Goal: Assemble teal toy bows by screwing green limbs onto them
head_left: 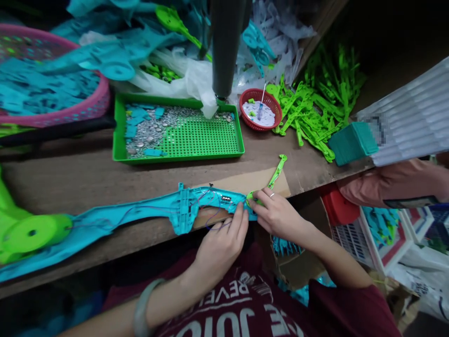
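Below the frame's centre, the blue shell (140,216) lies uncovered, wires (206,224) laid but one looping loose, seemingly part-done; the right hand (276,209) pinches a green piece (277,173) at its right end; the left hand's (221,244) grip is unclear.

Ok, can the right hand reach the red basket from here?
Probably yes: mostly bare bench lies between the right hand and the red basket, though that hand is touching the green piece.
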The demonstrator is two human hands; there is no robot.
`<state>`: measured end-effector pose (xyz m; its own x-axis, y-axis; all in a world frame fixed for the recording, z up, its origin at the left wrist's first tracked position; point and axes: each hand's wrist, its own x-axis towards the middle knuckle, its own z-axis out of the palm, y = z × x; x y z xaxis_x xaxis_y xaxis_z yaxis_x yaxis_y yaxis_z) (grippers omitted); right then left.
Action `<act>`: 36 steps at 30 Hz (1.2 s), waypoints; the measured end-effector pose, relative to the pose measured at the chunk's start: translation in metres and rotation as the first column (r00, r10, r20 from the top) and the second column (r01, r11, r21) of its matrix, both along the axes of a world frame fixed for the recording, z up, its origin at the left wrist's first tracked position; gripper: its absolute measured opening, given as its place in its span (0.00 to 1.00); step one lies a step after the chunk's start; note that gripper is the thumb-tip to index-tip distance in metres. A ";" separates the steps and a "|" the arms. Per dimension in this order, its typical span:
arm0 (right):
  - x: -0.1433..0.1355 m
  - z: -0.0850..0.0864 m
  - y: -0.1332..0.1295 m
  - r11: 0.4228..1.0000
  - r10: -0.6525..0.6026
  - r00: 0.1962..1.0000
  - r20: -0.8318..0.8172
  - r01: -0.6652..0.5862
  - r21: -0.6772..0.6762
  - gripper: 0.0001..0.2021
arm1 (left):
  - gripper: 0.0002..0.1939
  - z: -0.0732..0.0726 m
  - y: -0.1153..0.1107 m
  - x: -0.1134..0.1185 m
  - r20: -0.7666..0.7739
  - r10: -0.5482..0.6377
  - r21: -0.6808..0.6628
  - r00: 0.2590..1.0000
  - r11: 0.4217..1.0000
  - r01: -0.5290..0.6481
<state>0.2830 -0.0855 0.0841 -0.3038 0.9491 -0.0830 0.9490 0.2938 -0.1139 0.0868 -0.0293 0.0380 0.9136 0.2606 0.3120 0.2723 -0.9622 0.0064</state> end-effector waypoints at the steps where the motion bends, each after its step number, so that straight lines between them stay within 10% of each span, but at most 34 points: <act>1: 0.002 0.001 0.001 1.000 0.000 1.000 -0.028 0.000 0.001 0.14 | 0.22 0.000 0.003 0.000 0.017 -0.018 0.018 1.000 1.000 0.018; 6: -0.004 0.019 0.017 0.997 -0.055 0.928 -0.368 0.074 0.038 0.10 | 0.21 0.002 0.013 -0.001 0.015 -0.116 0.044 0.993 0.992 0.115; 9: -0.026 0.036 0.042 0.977 -0.169 0.855 -0.490 0.079 -0.200 0.10 | 0.21 0.000 0.012 -0.003 -0.092 -0.153 -0.058 0.984 0.987 0.148; 13: -0.049 0.050 0.084 0.800 -0.173 0.917 -0.359 -0.082 -0.595 0.11 | 0.23 -0.001 0.009 -0.007 -0.166 -0.203 0.002 0.965 0.979 0.206; 18: -0.032 0.048 0.100 0.680 -0.297 0.771 -0.564 -0.244 -0.691 0.04 | 0.18 0.004 0.013 -0.003 -0.056 -0.128 0.138 0.990 0.981 0.135; 21: -0.013 0.042 0.088 0.743 -0.375 0.688 -0.622 -0.179 -0.645 0.04 | 0.18 0.003 0.015 -0.002 -0.007 -0.125 0.123 0.992 0.984 0.125; 26: -0.001 0.032 0.071 0.879 -0.332 0.777 -0.534 0.049 -0.475 0.07 | 0.20 0.001 0.018 -0.003 0.010 -0.141 0.116 0.990 0.984 0.139; 36: -0.004 0.008 0.075 0.939 -0.158 0.905 -0.394 0.014 -0.343 0.05 | 0.19 -0.002 0.023 -0.005 0.156 -0.141 0.117 0.978 0.985 0.124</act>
<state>0.2790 -0.0101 0.0924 -0.2967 0.9142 -0.2762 0.8150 0.0917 -0.5721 0.0822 -0.0066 0.0362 0.8724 0.0983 0.4788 0.1461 -0.9872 -0.0636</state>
